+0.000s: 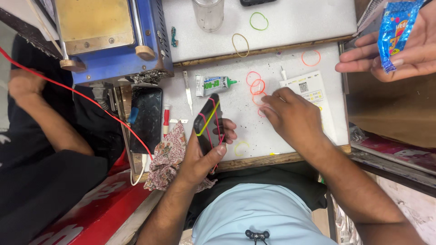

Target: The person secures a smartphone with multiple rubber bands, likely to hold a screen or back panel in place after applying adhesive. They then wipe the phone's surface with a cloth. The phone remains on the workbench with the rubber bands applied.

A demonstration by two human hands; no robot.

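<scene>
Gripping banded phone (pixel 208 123) w/ left hand (pixel 202 154); right hand (pixel 290 115) beside.

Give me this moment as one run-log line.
left hand: holds phone wrapped in rubber bands | right hand: fingers on loose rubber bands on table | glue tube: lying nearby
</scene>
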